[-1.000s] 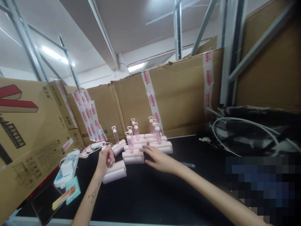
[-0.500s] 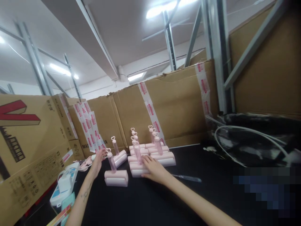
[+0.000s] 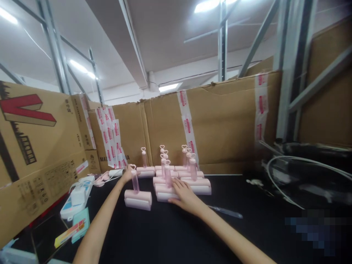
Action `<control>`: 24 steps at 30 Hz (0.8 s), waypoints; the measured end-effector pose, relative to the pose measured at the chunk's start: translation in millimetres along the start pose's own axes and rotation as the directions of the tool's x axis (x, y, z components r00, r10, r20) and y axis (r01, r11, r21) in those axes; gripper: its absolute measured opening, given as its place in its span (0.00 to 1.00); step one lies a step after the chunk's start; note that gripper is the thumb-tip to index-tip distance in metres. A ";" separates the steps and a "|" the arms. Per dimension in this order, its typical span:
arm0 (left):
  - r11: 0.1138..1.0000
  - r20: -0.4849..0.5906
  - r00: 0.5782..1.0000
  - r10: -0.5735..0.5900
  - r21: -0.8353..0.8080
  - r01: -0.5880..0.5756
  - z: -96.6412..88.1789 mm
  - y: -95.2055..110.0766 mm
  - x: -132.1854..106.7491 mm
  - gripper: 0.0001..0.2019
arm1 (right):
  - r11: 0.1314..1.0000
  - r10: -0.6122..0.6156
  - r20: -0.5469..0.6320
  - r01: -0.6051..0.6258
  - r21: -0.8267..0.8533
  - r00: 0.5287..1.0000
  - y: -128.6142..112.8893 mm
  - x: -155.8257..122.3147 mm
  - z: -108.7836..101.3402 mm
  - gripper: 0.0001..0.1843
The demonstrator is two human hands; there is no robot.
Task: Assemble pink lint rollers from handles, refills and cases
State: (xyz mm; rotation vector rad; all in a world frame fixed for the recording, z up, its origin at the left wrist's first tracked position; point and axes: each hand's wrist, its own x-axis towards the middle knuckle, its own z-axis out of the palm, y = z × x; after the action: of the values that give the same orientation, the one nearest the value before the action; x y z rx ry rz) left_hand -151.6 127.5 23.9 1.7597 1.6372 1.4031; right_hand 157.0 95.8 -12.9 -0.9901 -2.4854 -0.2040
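Observation:
Several pale pink lint rollers stand upright on the black table, handles up, with heart-shaped loops on top. My right hand [image 3: 185, 194] grips the right end of the front lint roller [image 3: 166, 193] in the middle column, fingers on top and thumb at the front. My left hand [image 3: 127, 175] is at the left end of a back lint roller [image 3: 146, 169]; its fingers are largely hidden behind the handle of a separate lint roller [image 3: 138, 200] nearer to me. To the right, another column ends in a front lint roller [image 3: 202, 186].
Cardboard walls [image 3: 220, 124] close off the back and left. A power strip [image 3: 78, 198], a teal packet [image 3: 81, 225] and a yellow-orange packet [image 3: 70, 233] lie left. A clear thin tool [image 3: 227, 212] lies right, near a dark bag with a white cable [image 3: 271, 172].
The back-left lint roller has turned from a slant to line up beside the middle column, my left hand moving with it. My right hand stays on its roller. The camera view has shifted.

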 end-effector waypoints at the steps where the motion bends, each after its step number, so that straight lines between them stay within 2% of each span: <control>1: 1.000 0.004 1.000 -0.005 0.001 0.005 -4.7 -2.2 -5.0 0.16 | 1.000 0.003 0.001 -0.003 0.003 1.000 -0.7 0.0 -0.4 0.29; 3: 1.000 0.048 0.999 -0.013 0.005 0.012 -17.1 -7.1 -23.6 0.17 | 1.000 0.009 0.007 -0.009 0.013 1.000 -1.9 -0.1 -1.9 0.26; 5: 1.000 0.133 0.991 -0.015 0.004 0.015 -29.9 -12.3 -51.7 0.19 | 1.000 0.001 0.025 -0.002 0.029 1.000 -2.7 0.1 -4.8 0.23; 8: 1.000 0.286 0.958 -0.022 0.021 0.017 -41.4 -21.2 -96.6 0.31 | 0.997 -0.039 0.076 0.034 0.071 0.996 -3.1 1.1 -12.7 0.19; 10: 0.998 0.318 0.947 -0.041 0.052 0.025 -43.9 -28.7 -114.8 0.37 | 0.992 -0.077 0.122 0.064 0.106 0.989 -3.2 1.9 -19.3 0.18; 11: 0.997 0.302 0.952 -0.053 0.071 0.033 -44.6 -32.8 -118.0 0.37 | 0.989 -0.096 0.147 0.078 0.123 0.984 -3.2 2.1 -22.5 0.18; 14: 0.992 0.195 0.977 -0.089 0.106 0.069 -47.9 -44.8 -106.2 0.33 | 0.982 -0.126 0.210 0.092 0.163 0.970 -3.0 1.4 -30.0 0.20; 18: 0.990 0.109 0.986 -0.130 0.066 0.124 -47.1 -53.4 -66.1 0.20 | 0.981 -0.117 0.233 0.076 0.180 0.965 -3.6 -2.0 -35.1 0.23; 20: 0.989 0.078 0.986 -0.147 0.012 0.146 -37.5 -54.2 -48.0 0.16 | 0.981 -0.113 0.224 0.073 0.183 0.968 -6.3 -4.3 -36.0 0.22; 24: 0.975 0.050 0.986 -0.159 -0.150 0.165 -2.6 -54.6 -28.2 0.18 | 0.976 -0.128 0.172 0.093 0.198 0.977 -24.9 -5.1 -30.0 0.23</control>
State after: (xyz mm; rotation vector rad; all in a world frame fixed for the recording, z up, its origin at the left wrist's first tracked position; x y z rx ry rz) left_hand -178.8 115.7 -30.0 1.5218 1.5695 1.3732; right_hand 154.0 65.5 12.0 -0.8248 -2.6713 0.0924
